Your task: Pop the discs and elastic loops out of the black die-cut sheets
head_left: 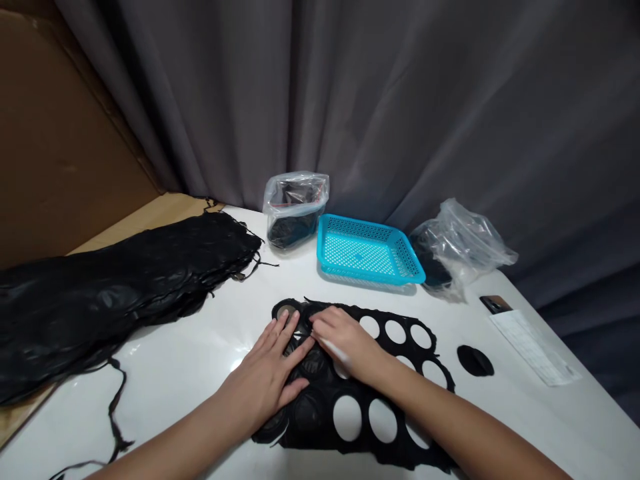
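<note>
- The black sheet with rows of round holes (367,385) lies flat on the tabletop (165,373), in front of the person and beneath both hands.
- The left hand (270,370) rests palm down on the sheet's left part, its fingers spread apart.
- The right hand (347,341) touches the sheet near its upper edge, just beside the left fingertips; its fingers are bunched together, and whether they pinch anything I cannot tell.
- Toward the sheet's right, white shows through the holes; the round spots at the left look dark.
- Beyond the sheet stands a blue mesh basket (357,257), between an upright clear bag with dark contents (296,213) and a crumpled clear bag (465,243).
- Right of the sheet lie black round pieces (475,361), a white paper strip (535,347) and a dark flat object (495,304).
- A black layered pile (125,273) stretches along the left.
</note>
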{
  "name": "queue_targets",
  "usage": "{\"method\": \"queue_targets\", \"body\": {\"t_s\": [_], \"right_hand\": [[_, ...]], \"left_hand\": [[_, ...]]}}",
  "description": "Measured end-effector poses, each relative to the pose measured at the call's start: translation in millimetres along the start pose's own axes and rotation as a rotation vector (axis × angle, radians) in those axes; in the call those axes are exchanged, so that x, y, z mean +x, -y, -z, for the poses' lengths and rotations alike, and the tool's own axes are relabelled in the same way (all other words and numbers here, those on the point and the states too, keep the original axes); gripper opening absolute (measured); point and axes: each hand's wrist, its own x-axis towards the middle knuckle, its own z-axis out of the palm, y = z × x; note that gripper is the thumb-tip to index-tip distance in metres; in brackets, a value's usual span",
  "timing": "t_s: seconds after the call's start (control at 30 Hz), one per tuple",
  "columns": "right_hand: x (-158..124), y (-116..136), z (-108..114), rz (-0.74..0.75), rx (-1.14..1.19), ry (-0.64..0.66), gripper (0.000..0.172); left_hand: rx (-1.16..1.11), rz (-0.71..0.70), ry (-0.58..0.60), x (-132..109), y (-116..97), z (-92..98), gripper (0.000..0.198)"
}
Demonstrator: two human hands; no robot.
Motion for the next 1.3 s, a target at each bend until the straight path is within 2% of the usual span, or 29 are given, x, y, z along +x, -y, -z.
{"method": "queue_targets", "body": {"t_s": [0.07,0.2,0.27,0.33,0.4,0.53,0.63,1.1,1.3], "right_hand": [[-2,-10,2,-0.033,-0.096,-0.063,0.014],[-1,-32,22,-0.311,-0.073,-0.420,0.019],[4,-32,29,-0.352,-0.049,-0.481,0.019],[12,-24,29,-0.325,-0.002,-0.448,0.018],[23,-12,22,-0.287,0.096,-0.361,0.016],[43,7,-2,-0.167,0.308,-0.141,0.012],[50,10,-14,-0.113,0.363,-0.054,0.008],[52,9,-15,-0.153,0.453,0.036,0.012],[51,9,-13,-0.115,0.393,0.040,0.010]], "left_hand": [[-0.002,0.011,-0.002,0,0,0.1,0.069],[0.009,0.004,0.015,1,-1,3.1,0.067],[0.026,-0.011,0.015,0,0,4.2,0.066],[0.045,-0.011,-0.004,-3,2,4.9,0.071],[0.080,0.007,-0.034,-9,7,6.0,0.075],[0.186,0.013,-0.072,-22,17,11.6,0.064],[0.223,0.003,-0.079,-27,19,15.9,0.060],[0.180,0.029,-0.112,-30,17,10.9,0.058],[0.161,0.051,-0.089,-31,16,9.4,0.059]]}}
